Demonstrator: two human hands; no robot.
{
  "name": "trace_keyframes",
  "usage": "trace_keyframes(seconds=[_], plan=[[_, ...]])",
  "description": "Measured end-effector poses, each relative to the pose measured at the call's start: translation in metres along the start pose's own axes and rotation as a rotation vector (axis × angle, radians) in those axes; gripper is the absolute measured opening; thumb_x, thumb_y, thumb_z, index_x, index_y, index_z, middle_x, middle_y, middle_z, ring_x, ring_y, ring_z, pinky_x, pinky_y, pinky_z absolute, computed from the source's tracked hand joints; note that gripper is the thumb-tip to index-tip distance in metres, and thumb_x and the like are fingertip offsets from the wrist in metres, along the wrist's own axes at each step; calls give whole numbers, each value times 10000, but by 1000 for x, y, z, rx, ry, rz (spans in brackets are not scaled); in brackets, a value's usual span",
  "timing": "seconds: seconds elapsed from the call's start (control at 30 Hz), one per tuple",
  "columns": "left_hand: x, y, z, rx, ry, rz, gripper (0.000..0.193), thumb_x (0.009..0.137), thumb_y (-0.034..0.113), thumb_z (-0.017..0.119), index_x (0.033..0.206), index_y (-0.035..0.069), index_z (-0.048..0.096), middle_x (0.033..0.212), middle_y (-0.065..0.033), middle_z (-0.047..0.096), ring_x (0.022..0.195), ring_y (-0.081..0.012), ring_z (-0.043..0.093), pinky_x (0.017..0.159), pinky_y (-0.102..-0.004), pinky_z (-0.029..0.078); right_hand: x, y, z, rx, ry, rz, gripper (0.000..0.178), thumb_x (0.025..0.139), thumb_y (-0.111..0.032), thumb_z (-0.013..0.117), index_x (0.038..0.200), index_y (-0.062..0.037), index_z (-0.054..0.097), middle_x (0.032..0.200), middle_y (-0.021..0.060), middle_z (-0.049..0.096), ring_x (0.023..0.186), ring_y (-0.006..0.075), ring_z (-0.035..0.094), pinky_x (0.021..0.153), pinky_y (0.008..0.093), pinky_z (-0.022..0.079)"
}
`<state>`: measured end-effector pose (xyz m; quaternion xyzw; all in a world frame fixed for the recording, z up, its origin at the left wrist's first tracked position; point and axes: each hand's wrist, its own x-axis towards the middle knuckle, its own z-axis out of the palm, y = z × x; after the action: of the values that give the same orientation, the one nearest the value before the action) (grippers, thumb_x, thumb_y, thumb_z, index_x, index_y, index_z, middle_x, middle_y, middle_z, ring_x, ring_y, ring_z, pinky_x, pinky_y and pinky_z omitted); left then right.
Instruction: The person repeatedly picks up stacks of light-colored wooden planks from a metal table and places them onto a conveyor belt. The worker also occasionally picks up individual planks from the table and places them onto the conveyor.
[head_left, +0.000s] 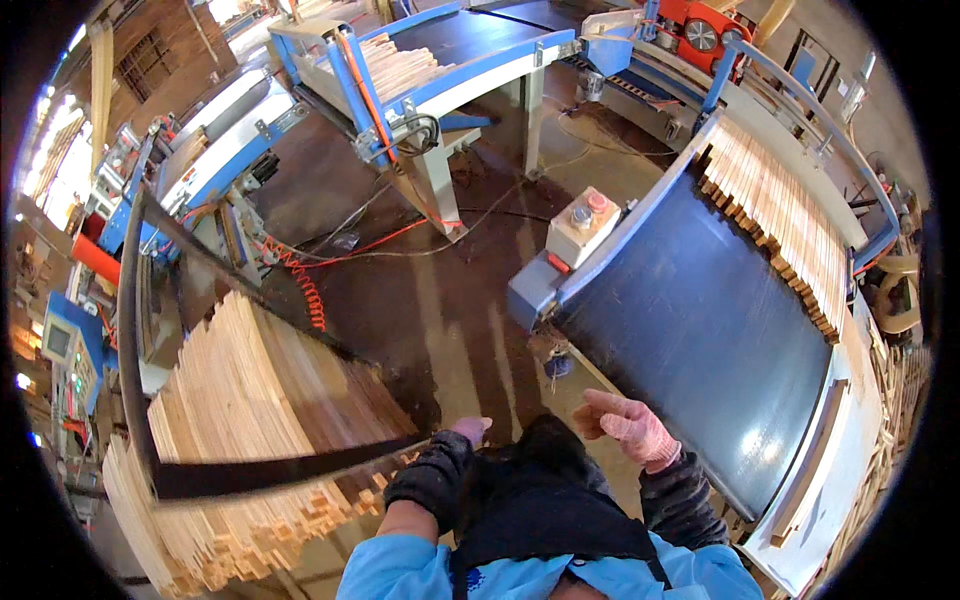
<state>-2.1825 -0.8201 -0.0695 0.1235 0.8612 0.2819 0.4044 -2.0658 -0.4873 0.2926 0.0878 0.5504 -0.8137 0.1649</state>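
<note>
My right hand (640, 430), in a pink work glove, hangs beside the near left edge of a dark conveyor belt (690, 320). Its fingers are stretched and slightly apart, with nothing in them. My left hand (472, 429), also gloved, is low at my waist, close to the end of a dark metal frame (300, 472). Most of its fingers are hidden, so its grip cannot be made out. Within that frame, to my left, lies a big stack of wooden strips (250, 380). A row of wooden strips (780, 230) lies side by side along the belt's far right side.
A control box (583, 228) with a red and a dark button stands at the belt's left corner. Another conveyor (480, 40) carries strips farther back. A red coiled hose (308, 290) and cables cross the floor. Loose strips (815, 460) lie on a pale ledge at right.
</note>
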Motion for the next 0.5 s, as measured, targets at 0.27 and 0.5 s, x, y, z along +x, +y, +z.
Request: trace_keyframes(seconds=[0.27, 0.5], plan=[[98, -51, -76, 7, -126, -56, 391, 1092, 388, 504, 1292, 159, 749, 1190, -254, 755, 1090, -479, 712, 964, -531, 564, 99, -76, 6, 98, -87, -207, 911, 959, -489, 819, 1618, 30, 464, 1434, 171, 668, 1292, 274, 636, 1155, 443, 473], [171, -33, -235, 627, -12, 152, 360, 1076, 323, 490, 1251, 146, 750, 1214, -240, 753, 1110, -482, 713, 963, -566, 575, 175, -168, -27, 136, -44, -361, 906, 966, -441, 824, 1600, 90, 455, 1471, 182, 651, 1353, 253, 612, 1191, 403, 437]])
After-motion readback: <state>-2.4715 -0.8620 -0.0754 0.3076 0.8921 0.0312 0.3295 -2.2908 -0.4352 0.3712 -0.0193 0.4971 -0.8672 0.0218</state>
